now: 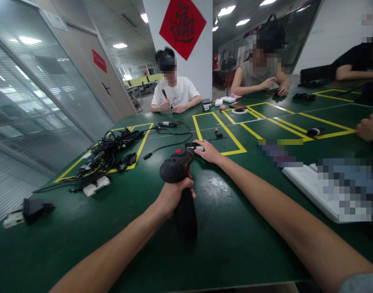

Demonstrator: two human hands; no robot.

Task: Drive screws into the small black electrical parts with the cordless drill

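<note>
My left hand [173, 194] is wrapped round the grip of a black cordless drill [176, 166], which has a red switch on top. The drill's front end points away from me, towards a small black and silver part [192, 145]. That part is gripped in the fingers of my right hand [208, 151], just above the green table. Whether the drill's tip touches the part I cannot tell, since the chuck and fingers overlap there. Beyond my right hand lies a small black piece [219, 136] with a red bit beside it.
A heap of black cables [108, 148] lies on the left. White and black plastic pieces [96, 185] sit nearer. At right stands a white tray-like object [308, 191], partly blurred out. Yellow tape [238, 151] marks the green table [244, 240]. Several people sit around, one holding a red screwdriver [164, 94].
</note>
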